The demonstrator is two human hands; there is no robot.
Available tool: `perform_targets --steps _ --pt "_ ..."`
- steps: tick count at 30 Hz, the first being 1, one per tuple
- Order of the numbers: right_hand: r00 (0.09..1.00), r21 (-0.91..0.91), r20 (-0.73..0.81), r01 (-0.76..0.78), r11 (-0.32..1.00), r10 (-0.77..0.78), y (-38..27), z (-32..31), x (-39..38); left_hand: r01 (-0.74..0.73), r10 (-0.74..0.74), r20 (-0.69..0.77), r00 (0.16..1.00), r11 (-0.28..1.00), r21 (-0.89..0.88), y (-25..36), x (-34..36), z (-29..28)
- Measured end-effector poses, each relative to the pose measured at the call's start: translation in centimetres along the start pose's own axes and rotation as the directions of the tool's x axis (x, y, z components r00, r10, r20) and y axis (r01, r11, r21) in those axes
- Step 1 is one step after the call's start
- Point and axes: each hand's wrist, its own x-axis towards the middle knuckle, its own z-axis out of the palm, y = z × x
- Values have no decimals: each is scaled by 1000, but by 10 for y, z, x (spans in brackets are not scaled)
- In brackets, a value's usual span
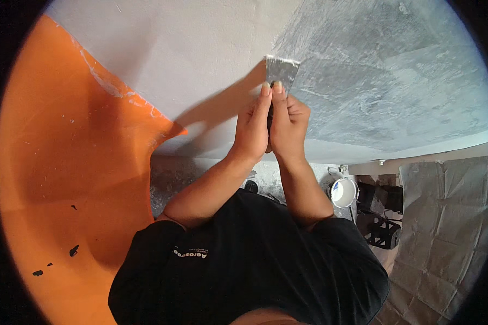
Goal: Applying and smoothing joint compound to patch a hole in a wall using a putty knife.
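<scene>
Between my two hands is a putty knife, its metal blade (282, 70) pointing up and away from me. A thin line of white paste runs along the blade's far edge. My left hand (251, 130) is closed around the dark handle from one side. Pressed against it from the other side, my right hand (290, 130) is closed on the same handle. Both thumbs lie side by side at the base of the blade. Behind the knife is a wall (206, 59), pale on the left, with a streaky grey patch (374, 86) on the right. Whether the blade touches it I cannot tell.
A bright orange surface (65, 162) with a chipped edge fills the left side. Low on the right are a white bucket (346, 193), a black openwork object (384, 233) and a creased grey-brown sheet (444, 216). The floor (171, 176) has whitish spatters.
</scene>
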Motion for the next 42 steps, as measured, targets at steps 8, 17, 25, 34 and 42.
perform_targets --steps 8,17,25,34,42 --pt "999 -43 32 -16 999 17 5 -5 -4 0 -2 -102 995 1000 -22 9 -5 17" --pt "1000 -65 0 -17 998 17 -7 -3 0 -46 40 -110 993 997 -55 11 -6 21" --pt "993 -96 86 -78 992 86 3 -13 -3 25 -34 -147 989 998 -60 5 -13 20" --pt "988 -44 -17 -155 987 154 5 -2 -12 130 -131 -78 988 991 -21 -5 -11 1" --pt "997 -57 -45 -61 997 58 -22 8 2 49 -49 -6 999 997 -65 15 1 13"
